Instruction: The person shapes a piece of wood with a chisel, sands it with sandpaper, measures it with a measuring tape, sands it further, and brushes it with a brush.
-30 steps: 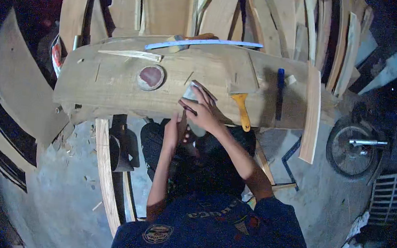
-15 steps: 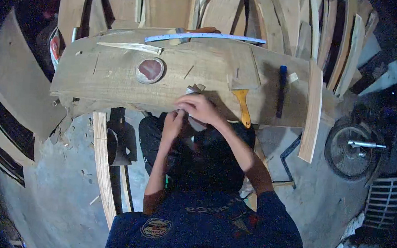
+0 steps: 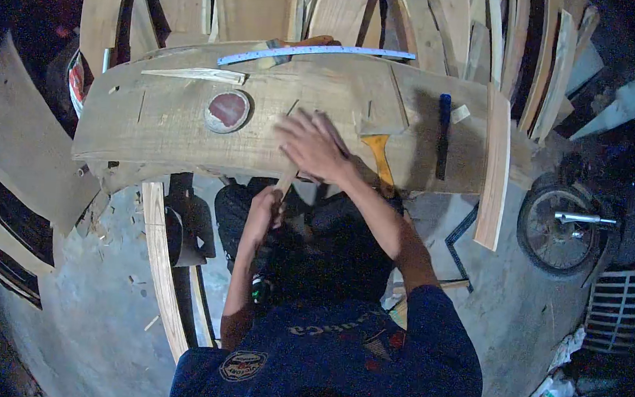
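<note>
My left hand (image 3: 265, 206) is closed round a narrow wooden piece (image 3: 287, 179) at the bench's near edge. The piece slants up toward my right hand (image 3: 312, 147), which lies flat over its upper end with the fingers stretched out and slightly blurred. Whatever is under that palm is hidden. Left of my right hand, a round tin with reddish-brown contents (image 3: 227, 111) stands on the wooden bench (image 3: 165, 142). To the right lies a wide brush with a yellow handle (image 3: 377, 157).
A pale blue ruler (image 3: 318, 50) and another brush (image 3: 270, 54) lie at the bench's far side. Farther right are a dark blue strip (image 3: 443, 134) and a long curved board (image 3: 493, 175). Planks lean behind the bench. A wheel (image 3: 564, 233) stands at the right.
My right hand has moved up over the bench and its fingers have straightened. My left hand has dropped slightly, and the wooden piece in it now shows. The view has shifted a little.
</note>
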